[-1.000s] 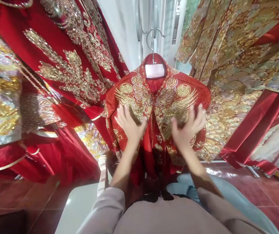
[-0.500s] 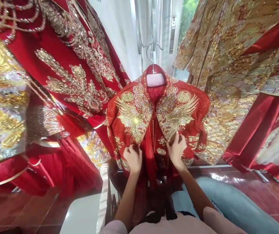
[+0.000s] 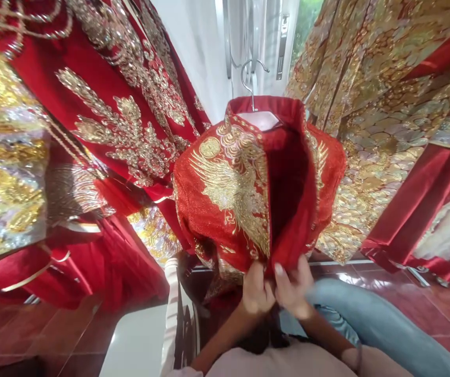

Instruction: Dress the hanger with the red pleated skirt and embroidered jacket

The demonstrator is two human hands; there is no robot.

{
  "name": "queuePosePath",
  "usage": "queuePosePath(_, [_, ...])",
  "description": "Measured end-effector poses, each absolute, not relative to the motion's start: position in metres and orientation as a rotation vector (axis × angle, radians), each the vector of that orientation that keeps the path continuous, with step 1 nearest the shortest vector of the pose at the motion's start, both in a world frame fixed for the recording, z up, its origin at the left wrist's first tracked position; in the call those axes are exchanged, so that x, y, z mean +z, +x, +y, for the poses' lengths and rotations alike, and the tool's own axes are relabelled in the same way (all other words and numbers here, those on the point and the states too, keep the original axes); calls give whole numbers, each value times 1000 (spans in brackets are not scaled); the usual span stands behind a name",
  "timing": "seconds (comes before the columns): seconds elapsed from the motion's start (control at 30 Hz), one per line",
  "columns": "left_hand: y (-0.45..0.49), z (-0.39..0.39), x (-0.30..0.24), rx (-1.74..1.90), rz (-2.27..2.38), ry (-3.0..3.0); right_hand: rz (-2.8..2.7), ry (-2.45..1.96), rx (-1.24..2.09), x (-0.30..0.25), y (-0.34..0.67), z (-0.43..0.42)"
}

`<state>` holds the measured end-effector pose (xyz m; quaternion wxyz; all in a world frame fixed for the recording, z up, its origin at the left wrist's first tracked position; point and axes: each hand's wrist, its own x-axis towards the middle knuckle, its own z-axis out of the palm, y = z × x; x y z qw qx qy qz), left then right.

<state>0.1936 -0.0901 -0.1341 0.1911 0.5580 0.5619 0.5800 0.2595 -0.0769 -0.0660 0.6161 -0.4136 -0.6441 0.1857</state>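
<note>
A red jacket (image 3: 225, 193) with gold embroidery hangs in front of me on a hanger (image 3: 253, 86) with a metal hook. Its front is pulled toward me and parted, so the dark red lining shows on the right side. My left hand (image 3: 256, 290) is closed on the lower front edge of the left panel. Close beside it, my right hand (image 3: 293, 288) grips the lower edge of the right panel, thumb on the lining. The two hands nearly touch.
Red garments (image 3: 130, 120) with silver-gold beading hang on the left, and gold sequined garments (image 3: 366, 115) on the right. A white chair (image 3: 138, 335) stands low on the left. Grey-blue jeans (image 3: 382, 319) show at lower right, above a reddish tiled floor (image 3: 437, 309).
Both hands have come down and closer together, drawing the jacket's front edges toward me. The right panel has turned outward, exposing its lining, and the collar has opened wider.
</note>
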Motion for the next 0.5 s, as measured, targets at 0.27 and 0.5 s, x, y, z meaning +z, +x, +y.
queuePosePath(0.27, [163, -21, -134, 1227, 1910, 1340, -1909, -1704, 428, -88, 238, -5])
queuePosePath(0.5, [151, -47, -200, 1311, 1684, 925, -1440, -1293, 1080, -160, 254, -26])
